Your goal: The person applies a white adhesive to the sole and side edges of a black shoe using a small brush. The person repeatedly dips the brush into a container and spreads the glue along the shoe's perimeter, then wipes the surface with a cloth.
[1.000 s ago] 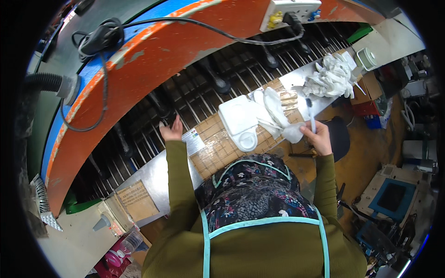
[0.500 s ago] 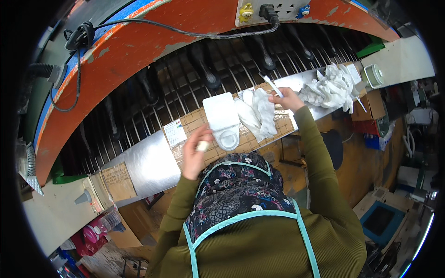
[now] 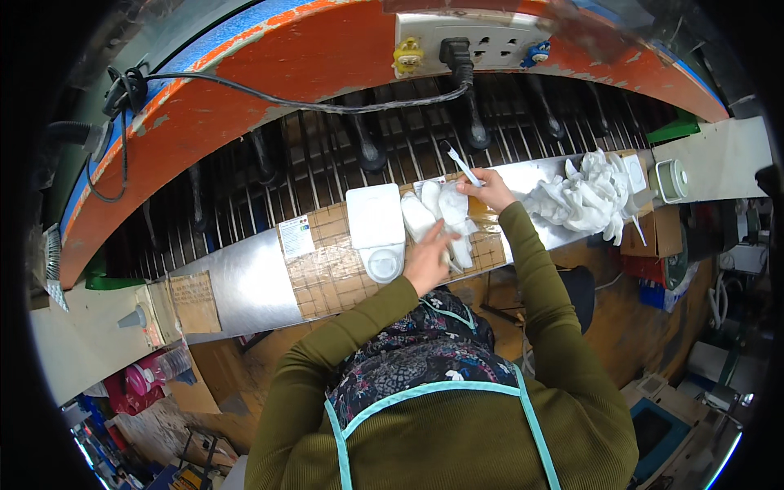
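Observation:
My right hand [image 3: 487, 191] pinches a slim white-handled brush [image 3: 465, 166], its dark tip pointing away to the upper left. My left hand [image 3: 426, 260] is over the near part of a few white gloves [image 3: 419, 214], fingers partly spread against them. A small cream-coloured piece [image 3: 452, 265] shows at its fingertips, mostly hidden; its kind is unclear. Just left of the gloves is a flat white plastic piece [image 3: 375, 216] with a round, shallow white cup [image 3: 383, 265] at its near end. All these lie on a brown cardboard sheet [image 3: 322, 273] with a line grid.
A heap of white gloves [image 3: 586, 196] lies right on the metal bench [image 3: 249, 282]. Behind it stand metal bars and dark rounded posts [image 3: 369, 151] under an orange curved panel [image 3: 269, 61]. A power strip [image 3: 494, 42] with a plugged-in cable is above; a green-white container [image 3: 672, 180] stands far right.
My left hand has moved right, from beside the white plastic piece onto the gloves. The brush in my right hand has shifted slightly left. The view has tilted a little.

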`<state>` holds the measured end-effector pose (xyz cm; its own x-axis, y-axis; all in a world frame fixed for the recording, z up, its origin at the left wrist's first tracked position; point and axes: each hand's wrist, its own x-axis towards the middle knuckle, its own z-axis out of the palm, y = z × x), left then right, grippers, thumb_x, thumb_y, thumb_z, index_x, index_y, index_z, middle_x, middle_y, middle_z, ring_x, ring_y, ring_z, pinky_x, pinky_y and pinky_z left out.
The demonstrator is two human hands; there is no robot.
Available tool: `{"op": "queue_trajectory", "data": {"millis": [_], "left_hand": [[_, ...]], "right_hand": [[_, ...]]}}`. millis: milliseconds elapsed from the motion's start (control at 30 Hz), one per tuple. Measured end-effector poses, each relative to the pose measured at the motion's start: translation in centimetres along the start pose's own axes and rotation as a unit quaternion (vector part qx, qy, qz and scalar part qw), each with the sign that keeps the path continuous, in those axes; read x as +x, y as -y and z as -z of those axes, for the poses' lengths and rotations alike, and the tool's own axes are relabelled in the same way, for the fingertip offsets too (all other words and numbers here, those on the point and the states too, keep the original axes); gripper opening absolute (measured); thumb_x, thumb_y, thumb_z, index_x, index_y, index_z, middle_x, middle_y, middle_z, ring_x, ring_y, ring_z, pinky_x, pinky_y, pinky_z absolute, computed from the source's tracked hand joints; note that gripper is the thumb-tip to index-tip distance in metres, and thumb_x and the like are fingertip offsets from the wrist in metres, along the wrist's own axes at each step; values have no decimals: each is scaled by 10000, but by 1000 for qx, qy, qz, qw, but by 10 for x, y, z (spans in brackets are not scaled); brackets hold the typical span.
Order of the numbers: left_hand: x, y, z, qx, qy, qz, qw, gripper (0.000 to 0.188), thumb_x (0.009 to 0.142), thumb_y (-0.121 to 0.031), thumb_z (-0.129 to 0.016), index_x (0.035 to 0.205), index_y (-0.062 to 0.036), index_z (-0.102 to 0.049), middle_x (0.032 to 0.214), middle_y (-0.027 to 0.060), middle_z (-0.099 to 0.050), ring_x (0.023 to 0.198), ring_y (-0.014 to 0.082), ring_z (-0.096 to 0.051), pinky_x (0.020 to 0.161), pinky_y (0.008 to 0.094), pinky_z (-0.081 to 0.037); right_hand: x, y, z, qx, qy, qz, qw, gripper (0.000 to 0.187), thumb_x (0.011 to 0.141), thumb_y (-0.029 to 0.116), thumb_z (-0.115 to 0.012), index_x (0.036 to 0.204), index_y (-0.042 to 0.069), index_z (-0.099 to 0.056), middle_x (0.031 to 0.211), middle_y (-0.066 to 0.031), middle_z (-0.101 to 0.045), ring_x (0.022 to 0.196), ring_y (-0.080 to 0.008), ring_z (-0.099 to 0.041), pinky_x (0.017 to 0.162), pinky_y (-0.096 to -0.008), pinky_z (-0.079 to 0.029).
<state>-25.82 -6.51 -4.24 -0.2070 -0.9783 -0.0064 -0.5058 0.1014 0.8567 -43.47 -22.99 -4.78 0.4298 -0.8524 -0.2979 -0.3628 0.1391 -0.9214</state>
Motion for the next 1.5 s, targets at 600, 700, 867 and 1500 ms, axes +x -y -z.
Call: {"op": "queue_trajectory", "data": {"millis": [600,700,867,1500], "left_hand": [[36,-13,29,-403,190,97,890,432,968,-381,-543,1123,3,-665,941,42,-670,884,124,-582,839,268,-450],[16,-7,14,-393,119,145,900,318,904,-243,-674,1073,26,-675,856,-8,-660,746,76,-562,693,226,-463],[-3,4,-6,-392,24,228,891,248,893,-175,-681,997,50,-690,803,39,-683,725,99,-615,658,234,-484],[-11,-16,-3,241,-10,-98,966,729,889,-412,-583,1476,-81,-304,1546,205,-211,1418,294,-268,1100,575,-223]], "right_hand": [[-90,86,35,21,189,-23,982,176,799,157,-789,869,3,-739,739,-20,-683,698,-63,-576,664,-241,-467],[-77,65,31,10,138,34,990,154,776,102,-792,854,-3,-712,781,-19,-673,738,-73,-580,686,-242,-467],[-33,32,14,-17,81,79,993,337,726,31,-784,1039,35,-660,939,-20,-664,852,-104,-590,801,-280,-489],[15,3,-18,-210,-4,91,973,650,634,203,-864,1221,121,-597,970,-142,-691,903,-279,-664,809,-379,-513]]}}
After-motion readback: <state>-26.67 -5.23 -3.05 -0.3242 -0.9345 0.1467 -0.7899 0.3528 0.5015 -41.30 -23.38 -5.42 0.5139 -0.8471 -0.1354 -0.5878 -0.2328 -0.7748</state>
